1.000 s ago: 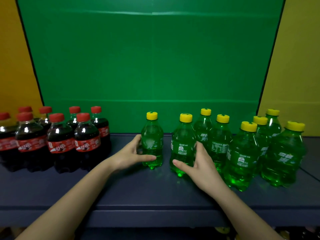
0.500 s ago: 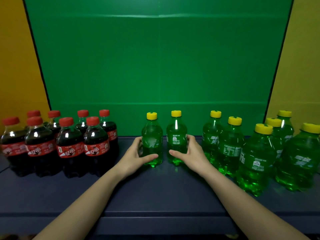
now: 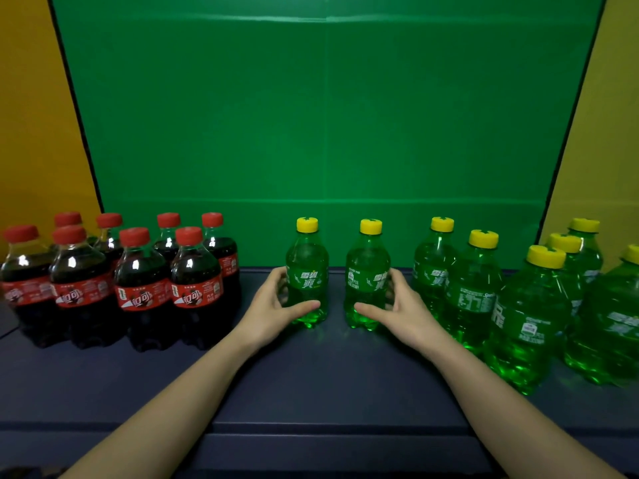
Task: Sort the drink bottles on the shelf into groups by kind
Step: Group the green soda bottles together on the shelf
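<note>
1. The green back panel (image 3: 328,115) and the yellow side walls (image 3: 27,133) close off the bay, so I judge bottles can only shift sideways or come out towards me.
2. The dark shelf (image 3: 328,392) carries everything, and its middle stretch keeps the two kinds apart.
3. The cola bottles (image 3: 141,295), red-capped, stand packed in two rows at the left, shoulders touching. I read that kind as already grouped.
4. The green cluster (image 3: 532,323), yellow-capped, bunches at the right, front bottles overlapping those behind.
5. Two more green bottles stand upright mid-shelf, near each other but apart: the left middle bottle (image 3: 306,267) and the right middle bottle (image 3: 366,271). Both sit between the groups, and I judge they belong with the cluster on the right.
6. The left hand (image 3: 273,305) wraps the left middle bottle, thumb across its lower front and fingers behind. The right hand (image 3: 403,305) mirrors this on the right middle bottle. I take the low grips as steadying them for a slide.
</note>
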Demonstrator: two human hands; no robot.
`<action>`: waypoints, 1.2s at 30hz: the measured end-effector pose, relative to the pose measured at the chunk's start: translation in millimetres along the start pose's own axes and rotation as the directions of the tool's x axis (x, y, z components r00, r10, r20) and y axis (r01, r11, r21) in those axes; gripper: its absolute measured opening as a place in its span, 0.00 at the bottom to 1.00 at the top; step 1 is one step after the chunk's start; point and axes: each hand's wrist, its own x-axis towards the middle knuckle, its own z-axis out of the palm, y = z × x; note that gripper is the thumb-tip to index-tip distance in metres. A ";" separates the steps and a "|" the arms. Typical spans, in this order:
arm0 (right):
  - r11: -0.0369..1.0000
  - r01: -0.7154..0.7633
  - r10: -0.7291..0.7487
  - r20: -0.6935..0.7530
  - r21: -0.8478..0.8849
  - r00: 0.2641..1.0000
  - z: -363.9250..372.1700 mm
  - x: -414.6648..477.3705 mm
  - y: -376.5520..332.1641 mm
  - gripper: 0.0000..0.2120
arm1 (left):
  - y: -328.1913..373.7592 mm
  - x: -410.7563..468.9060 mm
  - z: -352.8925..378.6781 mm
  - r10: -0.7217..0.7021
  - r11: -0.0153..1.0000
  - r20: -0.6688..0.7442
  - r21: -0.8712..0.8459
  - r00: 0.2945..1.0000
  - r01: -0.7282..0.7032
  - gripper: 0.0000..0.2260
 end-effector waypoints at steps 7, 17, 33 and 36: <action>0.967 0.031 -0.070 -0.147 -0.254 0.987 16.5 10.2 -11.1 0.39 | -3.2 5.5 6.7 0.050 0.997 -0.086 0.058 0.995 -0.045 0.25; 0.934 -0.035 -0.042 -0.208 -0.355 0.977 20.7 20.8 -13.5 0.40 | -3.7 18.9 14.3 0.048 0.988 -0.051 0.149 0.998 -0.040 0.28; 0.948 -0.029 -0.017 -0.140 -0.318 0.990 22.6 10.3 -17.1 0.40 | 0.1 15.6 14.5 0.013 0.923 -0.051 0.384 0.999 0.007 0.28; 0.959 0.033 -0.082 -0.165 -0.283 0.983 6.0 -15.6 -23.0 0.33 | 13.5 -0.3 12.3 0.132 0.790 -0.155 0.613 0.979 -0.009 0.23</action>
